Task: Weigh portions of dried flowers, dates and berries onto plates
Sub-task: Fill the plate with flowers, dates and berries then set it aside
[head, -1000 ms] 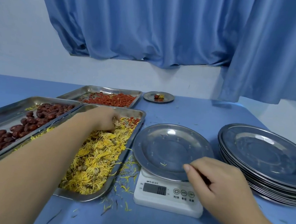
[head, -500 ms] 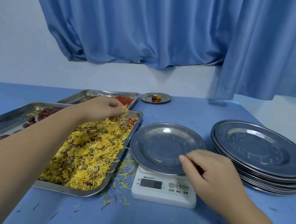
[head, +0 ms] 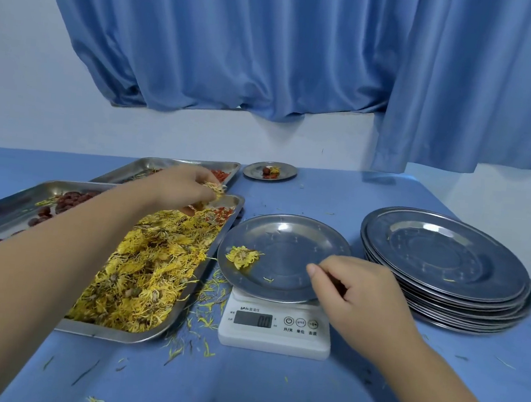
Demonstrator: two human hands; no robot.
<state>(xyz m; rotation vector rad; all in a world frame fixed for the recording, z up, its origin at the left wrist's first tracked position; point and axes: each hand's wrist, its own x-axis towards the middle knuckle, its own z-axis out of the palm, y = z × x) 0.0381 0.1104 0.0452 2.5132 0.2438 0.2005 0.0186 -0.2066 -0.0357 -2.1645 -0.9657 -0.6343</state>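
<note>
A steel plate (head: 290,235) sits on a white digital scale (head: 274,328) whose display reads 0.0. One yellow dried flower (head: 242,257) lies on the plate's left side. My right hand (head: 355,293) grips the plate's near right rim. My left hand (head: 184,189) hovers over the far end of the flower tray (head: 121,333) and pinches a tuft of dried flowers (head: 215,189). The tray is heaped with yellow flowers and a few red berries at its far end.
A tray of dark red dates (head: 0,211) lies at the left, and a berry tray (head: 231,168) behind. A small filled plate (head: 288,170) stands at the back. A stack of several steel plates (head: 446,260) sits at the right. Loose petals litter the blue table.
A dried flower now lies on the scale's plate. My left hand has lifted from the flower heap with a tuft of flowers. My right hand stays on the plate's rim.
</note>
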